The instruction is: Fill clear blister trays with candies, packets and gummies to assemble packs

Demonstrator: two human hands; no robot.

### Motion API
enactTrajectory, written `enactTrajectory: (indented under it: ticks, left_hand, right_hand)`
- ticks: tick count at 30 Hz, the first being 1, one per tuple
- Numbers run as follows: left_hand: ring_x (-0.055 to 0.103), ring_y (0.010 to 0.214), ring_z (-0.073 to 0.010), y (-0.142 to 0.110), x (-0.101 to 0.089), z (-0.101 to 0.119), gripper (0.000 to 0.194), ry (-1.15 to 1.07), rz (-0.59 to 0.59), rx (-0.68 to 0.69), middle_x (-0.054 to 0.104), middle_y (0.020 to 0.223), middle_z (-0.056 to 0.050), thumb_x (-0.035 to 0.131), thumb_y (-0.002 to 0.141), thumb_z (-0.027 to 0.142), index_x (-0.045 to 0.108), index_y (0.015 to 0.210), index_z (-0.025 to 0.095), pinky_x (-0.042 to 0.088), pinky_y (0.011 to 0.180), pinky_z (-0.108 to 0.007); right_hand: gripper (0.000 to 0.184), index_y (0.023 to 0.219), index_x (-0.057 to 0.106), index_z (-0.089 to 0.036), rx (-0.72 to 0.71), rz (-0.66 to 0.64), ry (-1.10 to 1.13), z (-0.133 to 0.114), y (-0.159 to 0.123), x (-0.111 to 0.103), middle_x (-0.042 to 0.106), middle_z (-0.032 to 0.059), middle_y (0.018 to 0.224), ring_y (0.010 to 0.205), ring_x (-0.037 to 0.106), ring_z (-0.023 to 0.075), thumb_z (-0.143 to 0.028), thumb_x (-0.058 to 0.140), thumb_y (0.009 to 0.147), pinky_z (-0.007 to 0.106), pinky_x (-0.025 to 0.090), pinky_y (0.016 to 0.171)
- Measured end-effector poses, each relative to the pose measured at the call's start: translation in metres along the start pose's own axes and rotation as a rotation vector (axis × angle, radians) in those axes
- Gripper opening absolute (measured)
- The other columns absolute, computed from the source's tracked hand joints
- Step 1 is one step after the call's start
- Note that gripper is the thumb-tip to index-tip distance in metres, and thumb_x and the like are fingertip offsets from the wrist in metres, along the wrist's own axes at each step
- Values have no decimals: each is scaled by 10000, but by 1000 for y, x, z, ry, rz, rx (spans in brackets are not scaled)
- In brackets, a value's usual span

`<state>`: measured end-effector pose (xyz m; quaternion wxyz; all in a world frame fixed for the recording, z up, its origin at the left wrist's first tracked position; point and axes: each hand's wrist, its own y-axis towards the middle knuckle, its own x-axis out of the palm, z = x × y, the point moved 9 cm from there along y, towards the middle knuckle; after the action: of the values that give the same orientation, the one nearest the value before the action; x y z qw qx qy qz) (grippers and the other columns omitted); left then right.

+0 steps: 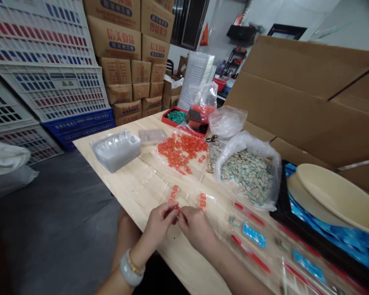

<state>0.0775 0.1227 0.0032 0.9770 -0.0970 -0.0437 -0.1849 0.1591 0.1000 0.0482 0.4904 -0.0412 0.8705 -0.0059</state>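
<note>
Pinching grip from both bare hands: left hand [160, 223] and right hand [197, 229] close together, fingertips [173, 214] pressed around a small orange-red piece [176, 208], mostly hidden by the fingers. Around the left wrist, a pale jade-like bangle [130, 268] and a thin beaded bracelet [134, 267]. Beneath both hands, a light wood table [169, 262]. Just ahead of the fingertips, on a sheet of clear plastic [187, 196], four more orange-red pieces [202, 200] in two short groups. Right of the right hand, clear film strips [249, 246] with red bars and blue labelled packets [253, 235]. Farther up the table, a heap of orange-red pieces [181, 149] on a clear bag, with a stack of clear plastic trays [115, 149] and a single clear tray [152, 136] to its left. Right of the heap, an open bag of small teal-and-cream packets [246, 176]. Beyond, a red tray of green pieces [176, 116] and a clear bag of red contents [203, 102]. At the right, a beige oval dish [338, 196] and a large open cardboard carton [295, 102]. Farthest, stacked printed cartons [119, 49] and white and blue plastic crates [55, 92].
</note>
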Motion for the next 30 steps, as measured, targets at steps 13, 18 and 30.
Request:
enactTrajectory:
  ticks: [13, 18, 30]
  left_hand:
    - [422, 474, -80, -12, 14, -11, 199, 32, -167, -96, 471, 523, 32, 484, 723, 304, 538, 634, 134, 352, 475, -202]
    - [348, 362, -48, -31, 13, -39, 322, -124, -150, -366, 408, 447, 61, 492, 709, 437, 477, 585, 139, 268, 367, -173]
    - [496, 899, -193, -9, -29, -16, 304, 819, -75, 161, 566, 930, -73, 410, 718, 69, 561, 966, 160, 390, 839, -354]
  right_hand:
    - [146, 810, 570, -164, -24, 143, 489, 9, -17, -3, 563, 12, 685, 623, 523, 109, -255, 456, 796, 218, 410, 579]
    - [133, 854, 594, -182, -111, 76, 535, 3, -27, 7, 574, 32, 768, 716, 548, 126, -246, 492, 797, 235, 436, 651]
    - [190, 834, 610, -128, -17, -127, -341, 6, 26, 57, 600, 96, 822, 697, 580, 180, -147, 423, 812, 255, 433, 561]
